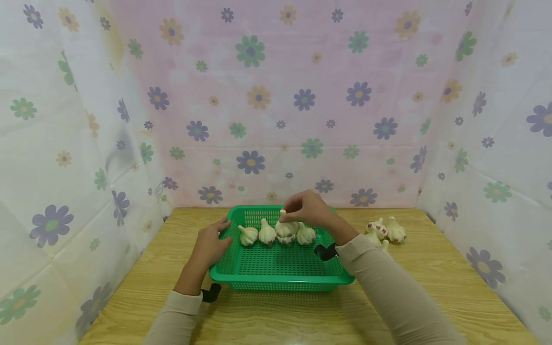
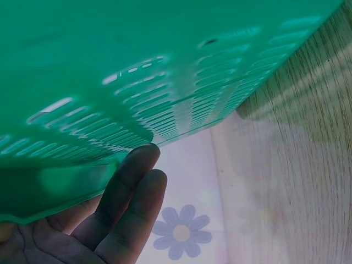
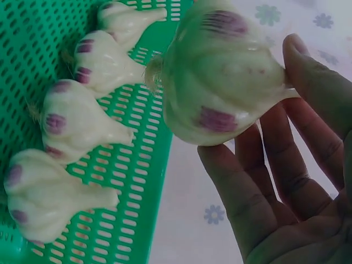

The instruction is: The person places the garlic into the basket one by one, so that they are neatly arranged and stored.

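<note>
A green plastic basket [image 1: 282, 278] with slotted walls stands on the table. Several white garlic bulbs [image 1: 267, 234] with purple patches sit in a row inside it, along its far wall. My left hand [image 1: 209, 245] grips the basket's left rim; in the left wrist view its fingers [image 2: 135, 203] curl under the rim from outside. Above the row, my right hand [image 1: 311, 211] pinches another garlic bulb [image 3: 225, 77] between thumb and fingers near its stem. In the head view this bulb overlaps one in the row behind and below it.
More garlic bulbs [image 1: 395, 231] lie in a group on the wooden table [image 1: 159, 282], right of the basket and partly hidden by my right sleeve. Flower-patterned cloth [image 1: 276, 120] walls off the back and both sides.
</note>
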